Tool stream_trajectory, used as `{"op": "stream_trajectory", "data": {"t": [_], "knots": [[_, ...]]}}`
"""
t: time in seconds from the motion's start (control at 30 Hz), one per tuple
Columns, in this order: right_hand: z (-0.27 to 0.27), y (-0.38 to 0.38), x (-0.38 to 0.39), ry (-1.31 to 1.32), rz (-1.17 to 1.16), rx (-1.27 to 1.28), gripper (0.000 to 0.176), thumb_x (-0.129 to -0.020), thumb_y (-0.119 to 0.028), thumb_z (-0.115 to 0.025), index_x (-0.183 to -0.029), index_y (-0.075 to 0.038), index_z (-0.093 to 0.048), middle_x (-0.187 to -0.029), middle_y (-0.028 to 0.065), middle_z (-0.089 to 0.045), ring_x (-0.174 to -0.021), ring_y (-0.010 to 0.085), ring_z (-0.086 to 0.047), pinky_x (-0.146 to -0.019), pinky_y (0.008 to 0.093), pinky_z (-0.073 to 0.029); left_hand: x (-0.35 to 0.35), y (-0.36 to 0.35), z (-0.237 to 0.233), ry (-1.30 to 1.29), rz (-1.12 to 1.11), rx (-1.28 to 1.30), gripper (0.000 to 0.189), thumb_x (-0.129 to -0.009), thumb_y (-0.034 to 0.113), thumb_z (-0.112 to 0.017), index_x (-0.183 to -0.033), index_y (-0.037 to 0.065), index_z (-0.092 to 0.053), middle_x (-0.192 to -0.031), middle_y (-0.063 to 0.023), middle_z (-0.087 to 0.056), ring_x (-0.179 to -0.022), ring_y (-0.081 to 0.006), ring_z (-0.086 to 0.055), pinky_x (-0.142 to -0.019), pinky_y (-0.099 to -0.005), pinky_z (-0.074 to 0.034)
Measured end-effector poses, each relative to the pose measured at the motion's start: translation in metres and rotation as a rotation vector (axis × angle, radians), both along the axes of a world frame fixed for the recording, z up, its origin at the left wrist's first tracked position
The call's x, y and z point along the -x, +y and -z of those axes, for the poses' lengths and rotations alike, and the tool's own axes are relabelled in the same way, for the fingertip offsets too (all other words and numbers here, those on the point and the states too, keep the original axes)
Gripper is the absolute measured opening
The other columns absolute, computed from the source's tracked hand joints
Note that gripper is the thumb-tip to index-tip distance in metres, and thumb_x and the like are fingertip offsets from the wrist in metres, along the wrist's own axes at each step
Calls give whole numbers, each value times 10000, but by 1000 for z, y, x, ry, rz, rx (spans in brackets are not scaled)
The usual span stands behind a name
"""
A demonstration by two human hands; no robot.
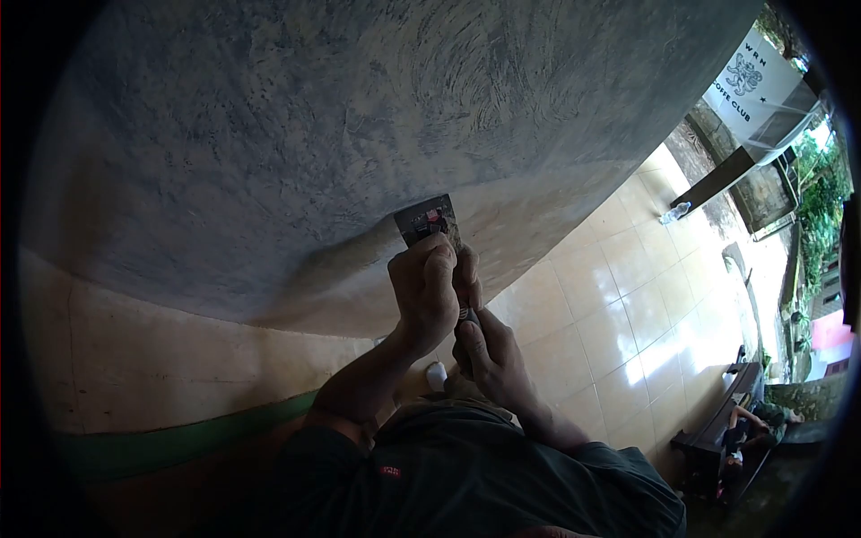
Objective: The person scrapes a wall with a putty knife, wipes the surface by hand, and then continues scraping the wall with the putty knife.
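Note:
A scraper with a wide flat metal blade (421, 220) is pressed to the wall (359, 117), its edge lying against the grey, streaky coating. My left hand (427, 280) is closed around the tool just behind the blade. Lower on the handle, my right hand (489, 357) is wrapped round its end. A reddish patch shows on the blade. Most of the handle is hidden by my fingers. Around the blade, the wall turns from rough blue-grey to a smoother, paler tan.
Shiny tiled floor (619, 296) runs along the right. A clear plastic bottle (674, 213) lies near a post. Beyond hangs a white banner (752, 85). A person (758, 426) is on a dark bench (695, 444). A green band (188, 448) edges the wall at left.

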State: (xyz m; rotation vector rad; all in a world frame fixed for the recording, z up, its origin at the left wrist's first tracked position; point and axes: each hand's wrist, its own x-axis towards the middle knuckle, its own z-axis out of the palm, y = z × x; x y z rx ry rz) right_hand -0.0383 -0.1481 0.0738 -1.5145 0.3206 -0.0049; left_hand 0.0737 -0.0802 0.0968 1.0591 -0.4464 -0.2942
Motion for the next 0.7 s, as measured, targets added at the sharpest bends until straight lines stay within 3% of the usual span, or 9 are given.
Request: {"op": "stream_trajectory", "data": {"t": [0.1, 0.27, 0.4, 0.43, 0.5, 0.57, 0.7], "knots": [[-1, -5, 2, 26, -9, 8, 299, -973, -270, -420, -1022, 15, -498, -609, 55, -503, -561, 121, -466, -542, 306, -393, 7, -1, 7, 84, -52, 7, 233, -832, 116, -324, -606, 58, -312, -582, -126, -452, -360, -186, -463, -335, -287, -421], [-4, -2, -5, -12, -19, 58, 312, -971, -261, -418, -1086, 17, -497, -612, 64, -506, -560, 127, -469, -546, 311, -396, -4, 4, -5, 3, -2, -42, 231, -837, 120, -319, -614, 62, -306, -601, -130, -458, -394, -200, -492, -352, -306, -439], [-6, -7, 2, -6, -32, 41, 308, -972, -262, -418, -1066, 21, -498, -611, 54, -500, -562, 126, -471, -548, 314, -399, 2, 8, 6, 55, 80, 20, 248, -881, 127, -310, -644, 56, -324, -676, -146, -495, -452, -220, -535, -397, -320, -467], [1, -9, 7, 4, -26, 24, 303, -980, -278, -401, -1020, 9, -490, -612, 24, -478, -539, 93, -445, -512, 279, -377, 3, 9, 16, 50, 85, 15, 248, -881, 127, -310, -644, 56, -324, -676, -146, -495, -452, -220, -535, -397, -320, -467], [11, -10, 5, 7, -21, 15, 308, -989, -293, -384, -974, -2, -482, -613, -6, -457, -515, 59, -418, -477, 244, -356, 1, 8, 33, 3, 177, -38, 256, -924, 114, -325, -707, 6, -407, -669, -107, -540, -528, -166, -574, -467, -269, -455], [18, -6, 5, 112, -39, 17, 303, -979, -264, -409, -1062, 17, -489, -608, 19, -478, -549, 103, -465, -521, 296, -397, -3, 9, 38, -12, 154, -49, 274, -938, 129, -333, -709, 5, -419, -638, -99, -537, -509, -157, -571, -452, -262, -440], [4, 8, 1, 47, 8, -9, 322, -987, -276, -390, -1040, 28, -482, -605, 1, -456, -536, 76, -442, -509, 265, -394, -7, 7, 33, -131, 103, -101, 315, -939, 139, -336, -660, 20, -423, -523, -81, -503, -422, -139, -527, -414, -250, -404]]}}
